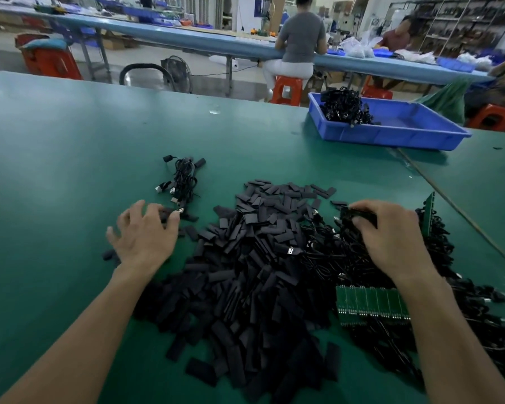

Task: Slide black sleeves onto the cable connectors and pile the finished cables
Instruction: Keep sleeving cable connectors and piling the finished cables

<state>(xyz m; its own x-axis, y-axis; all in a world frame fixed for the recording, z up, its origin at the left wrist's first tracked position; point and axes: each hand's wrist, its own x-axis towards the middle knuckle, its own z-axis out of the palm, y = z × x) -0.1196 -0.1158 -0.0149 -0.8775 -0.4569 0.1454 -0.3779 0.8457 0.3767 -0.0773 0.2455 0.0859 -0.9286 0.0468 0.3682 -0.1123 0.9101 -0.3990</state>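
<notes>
A big heap of flat black sleeves (254, 252) covers the middle of the green table (70, 158). To its right lies a tangle of black cables (420, 287) with green circuit boards (370, 304) among them. A small pile of black cables with silver connectors (182, 182) lies at the left rear. My left hand (146, 234) reaches toward that pile, its thumb and fingers pinching a black cable end with a silver connector (180, 211). My right hand (391, 237) rests on the cable tangle, fingers curled round a dark cable piece (359, 214).
A blue tray (391, 132) with a bundle of black cables (344, 107) stands at the far right of the table. A thin cord (461, 214) runs diagonally along the right side. People sit on red stools at a long bench beyond the table.
</notes>
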